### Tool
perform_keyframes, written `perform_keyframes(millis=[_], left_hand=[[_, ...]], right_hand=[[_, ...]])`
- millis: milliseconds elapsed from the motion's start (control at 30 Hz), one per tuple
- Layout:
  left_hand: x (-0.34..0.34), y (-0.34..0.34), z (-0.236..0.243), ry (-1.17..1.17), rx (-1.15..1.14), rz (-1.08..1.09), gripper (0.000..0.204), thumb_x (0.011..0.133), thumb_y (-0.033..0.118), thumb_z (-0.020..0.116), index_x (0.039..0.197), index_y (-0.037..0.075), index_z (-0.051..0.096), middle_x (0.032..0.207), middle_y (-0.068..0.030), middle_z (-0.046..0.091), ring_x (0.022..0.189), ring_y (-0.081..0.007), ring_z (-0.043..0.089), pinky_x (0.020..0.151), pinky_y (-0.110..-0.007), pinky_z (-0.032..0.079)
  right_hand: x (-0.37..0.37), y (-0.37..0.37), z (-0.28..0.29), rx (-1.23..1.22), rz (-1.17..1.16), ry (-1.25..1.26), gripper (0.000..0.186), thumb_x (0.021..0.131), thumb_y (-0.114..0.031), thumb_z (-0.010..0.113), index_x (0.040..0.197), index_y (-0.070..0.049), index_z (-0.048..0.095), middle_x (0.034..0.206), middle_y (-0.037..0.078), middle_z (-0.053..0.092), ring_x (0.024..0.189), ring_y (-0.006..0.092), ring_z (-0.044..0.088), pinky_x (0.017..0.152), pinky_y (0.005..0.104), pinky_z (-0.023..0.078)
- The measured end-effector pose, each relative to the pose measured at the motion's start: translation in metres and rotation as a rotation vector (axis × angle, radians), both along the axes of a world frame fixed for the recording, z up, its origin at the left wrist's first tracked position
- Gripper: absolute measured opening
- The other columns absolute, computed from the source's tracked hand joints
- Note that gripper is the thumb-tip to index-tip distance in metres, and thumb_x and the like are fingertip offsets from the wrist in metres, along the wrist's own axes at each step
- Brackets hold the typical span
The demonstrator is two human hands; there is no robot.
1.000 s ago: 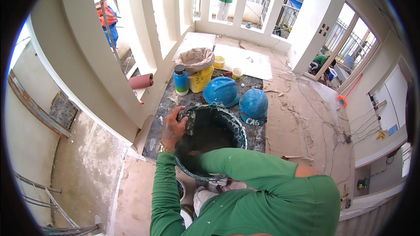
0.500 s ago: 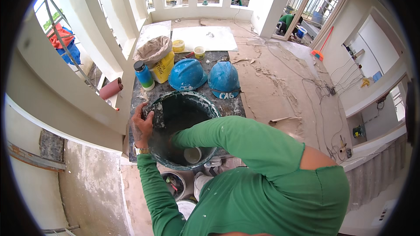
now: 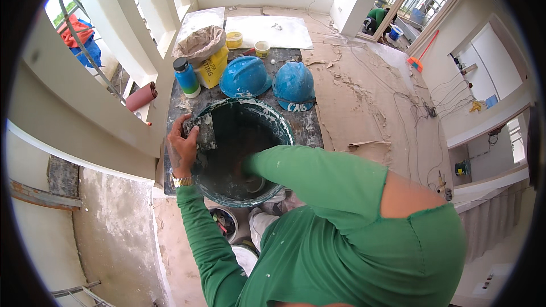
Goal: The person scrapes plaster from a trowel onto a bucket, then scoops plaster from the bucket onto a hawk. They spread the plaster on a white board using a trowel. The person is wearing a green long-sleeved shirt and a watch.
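Observation:
A large dark green bucket point(image 3: 289, 132) stands in front of me, its rim smeared with white plaster. On its left rim, my left hand point(image 3: 182, 145) is closed around a flat, square putty-stained blade point(image 3: 203, 132), thumb in front. It looks like a wide scraper; its handle is hidden. My right forearm reaches deep into the bucket. Down there my right hand point(image 3: 239, 165) is dim and blurred, so its fingers cannot be made out. Below that wrist, a pale rounded rim point(image 3: 257, 186), perhaps of a cup, shows partly behind the sleeve.
Beyond the bucket, a stained table point(image 3: 290, 57) carries two blue helmets point(image 3: 245, 77) point(image 3: 293, 86), a bottle point(image 3: 186, 78), an open powder bag point(image 3: 211, 68) and small yellow tubs point(image 3: 234, 40). A pail of tools point(image 3: 223, 224) sits below. Cables point(image 3: 418, 111) cross the right floor. Another person point(image 3: 376, 17) crouches outside.
My right forearm has shifted slightly right inside the bucket, and the pale round thing there is now mostly covered. The view has tilted down a little. My left hand keeps its hold.

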State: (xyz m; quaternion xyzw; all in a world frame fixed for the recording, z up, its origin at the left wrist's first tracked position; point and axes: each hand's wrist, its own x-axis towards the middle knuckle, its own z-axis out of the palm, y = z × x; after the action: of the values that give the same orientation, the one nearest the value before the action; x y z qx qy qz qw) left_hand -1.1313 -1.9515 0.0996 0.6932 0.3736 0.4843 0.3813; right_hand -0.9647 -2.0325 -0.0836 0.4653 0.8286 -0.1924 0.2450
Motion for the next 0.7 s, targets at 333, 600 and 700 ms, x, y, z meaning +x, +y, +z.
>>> perform_keyframes(millis=[333,600,700], left_hand=[[0.0,0.003,-0.002,0.149,0.024,0.067,0.036,0.081,0.008,0.07,0.116,0.003,0.067,0.09,-0.0058,0.07,0.066,-0.0097,0.052,0.062,-0.028,0.044],[-0.002,0.003,-0.003,0.087,0.074,0.08,0.033,0.08,0.012,0.073,0.113,0.006,0.07,0.083,-0.0062,0.068,0.064,-0.0117,0.054,0.061,-0.03,0.045],[0.003,-0.001,0.007,0.199,0.011,0.06,0.03,0.08,0.013,0.073,0.11,0.006,0.07,0.078,-0.0062,0.066,0.063,-0.0119,0.054,0.06,-0.03,0.045]], right_hand=[[-0.019,0.001,0.025,-0.076,-0.234,0.197,0.05,0.089,-0.047,0.059,0.119,-0.009,0.07,0.121,0.019,0.068,0.112,0.0354,0.066,0.098,0.0573,0.048],[-0.017,-0.015,0.09,-0.037,-0.058,0.059,0.045,0.09,-0.036,0.058,0.12,-0.004,0.069,0.122,0.024,0.066,0.113,0.036,0.064,0.1,0.0482,0.049],[-0.009,-0.016,0.095,-0.032,-0.1,0.082,0.044,0.09,-0.035,0.058,0.121,-0.005,0.068,0.123,0.023,0.065,0.114,0.0358,0.064,0.1,0.048,0.049]])
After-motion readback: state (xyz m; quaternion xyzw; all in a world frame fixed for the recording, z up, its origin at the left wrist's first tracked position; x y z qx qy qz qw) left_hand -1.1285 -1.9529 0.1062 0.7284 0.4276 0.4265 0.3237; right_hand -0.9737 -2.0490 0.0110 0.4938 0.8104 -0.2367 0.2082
